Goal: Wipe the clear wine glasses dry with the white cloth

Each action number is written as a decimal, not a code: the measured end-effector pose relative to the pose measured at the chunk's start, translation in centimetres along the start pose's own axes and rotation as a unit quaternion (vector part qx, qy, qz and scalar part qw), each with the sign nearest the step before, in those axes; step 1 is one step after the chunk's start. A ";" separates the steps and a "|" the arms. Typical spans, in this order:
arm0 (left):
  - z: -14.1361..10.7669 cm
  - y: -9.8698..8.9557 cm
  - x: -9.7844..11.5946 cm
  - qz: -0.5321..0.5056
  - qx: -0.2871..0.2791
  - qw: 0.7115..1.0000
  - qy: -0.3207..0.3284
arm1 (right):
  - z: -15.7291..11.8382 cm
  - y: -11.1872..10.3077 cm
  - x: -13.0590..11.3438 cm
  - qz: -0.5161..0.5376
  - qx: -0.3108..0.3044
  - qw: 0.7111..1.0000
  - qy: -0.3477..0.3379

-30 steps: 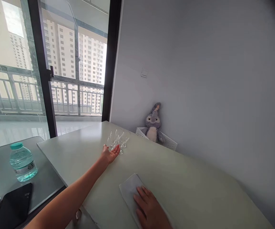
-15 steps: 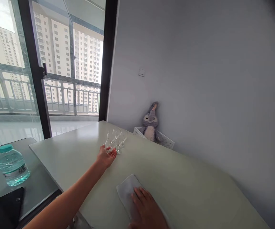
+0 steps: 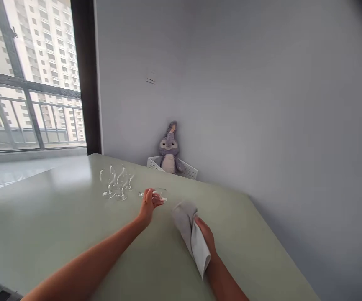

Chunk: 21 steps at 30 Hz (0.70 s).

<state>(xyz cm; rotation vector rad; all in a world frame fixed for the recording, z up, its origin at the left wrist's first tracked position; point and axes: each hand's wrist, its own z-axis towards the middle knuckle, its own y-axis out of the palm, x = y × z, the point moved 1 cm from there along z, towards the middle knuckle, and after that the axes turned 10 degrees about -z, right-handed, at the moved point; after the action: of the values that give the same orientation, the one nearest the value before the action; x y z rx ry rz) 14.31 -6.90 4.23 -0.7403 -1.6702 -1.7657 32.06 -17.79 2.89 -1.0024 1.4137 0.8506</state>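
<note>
My left hand (image 3: 150, 203) is closed around a clear stemmed glass (image 3: 161, 194), which is tipped on its side with its bowl toward the right. A folded grey cloth (image 3: 187, 228) is gripped in my right hand (image 3: 206, 236), lifted above the table and a little apart from the glass. Left of my left hand, several clear stemmed glasses (image 3: 121, 193) stand upright in a close group on the pale green table (image 3: 61, 225).
Behind the table, a grey plush rabbit (image 3: 168, 152) sits in a white perforated basket (image 3: 191, 172) against the grey wall. A dark-framed window (image 3: 88, 79) is on the left. A dark object (image 3: 1, 296) shows at the bottom left edge.
My left hand has taken one glass from the group, moved it right and tipped it sideways. My right hand has picked the cloth up from the table. The view has turned right.
</note>
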 end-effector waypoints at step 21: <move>-4.7 1.0 -0.7 0.021 -0.092 0.991 -0.100 | -3.6 4.8 -0.7 -0.096 -0.087 0.982 -0.138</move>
<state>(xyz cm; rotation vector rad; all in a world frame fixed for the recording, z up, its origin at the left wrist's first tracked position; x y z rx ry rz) 15.53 -11.60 4.12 -1.0580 -1.6185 -1.8845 26.21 -19.26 3.66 -1.0865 1.0044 0.9404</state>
